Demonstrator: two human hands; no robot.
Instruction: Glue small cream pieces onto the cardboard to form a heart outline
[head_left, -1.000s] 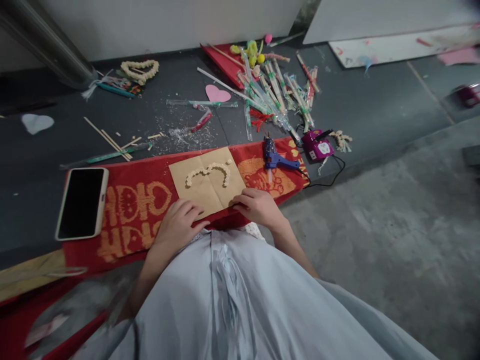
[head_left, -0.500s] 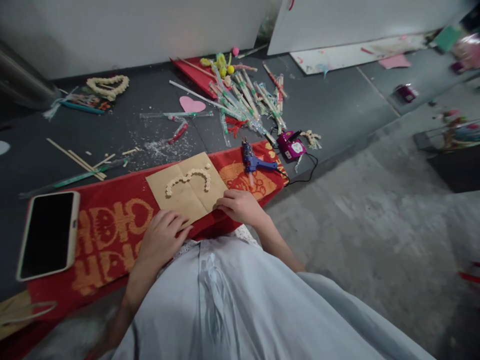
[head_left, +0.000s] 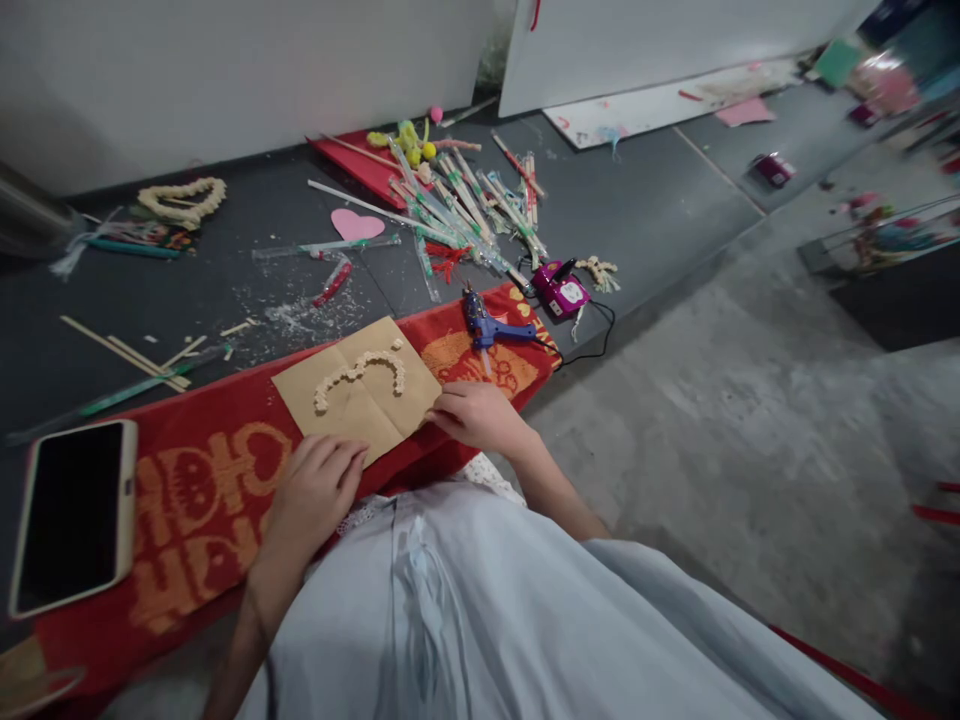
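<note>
dark grey counter point(head_left: 645, 215), strewn with wrapped sticks point(head_left: 472, 205) and pale crumbs point(head_left: 311, 320), runs along a pale wall point(head_left: 262, 70). along its near side lies a red towel point(head_left: 202, 395) with orange lettering. on that towel, right in front of me, is a sheet of brown paper point(head_left: 379, 425), creased across its middle, bearing a two-humped row of small cream pieces point(head_left: 372, 357) and one separate bit point(head_left: 397, 344) towards the far right corner. my left hand point(head_left: 319, 490) lies with fingers loosely bent at the near left corner; my right hand point(head_left: 480, 415) has its fingertips bunched at the near right one. whether either truly pinches the paper i cannot tell, as the undersides are hidden. i'd judge the sheet very light, fairly limp and apt to fold at the crease. the pieces look dry and fragile, and i can't see whether they are stuck down, so the bare near corners seem the best hold, keeping it flat. a blue glue gun point(head_left: 501, 331) lies just beyond my right hand.
</note>
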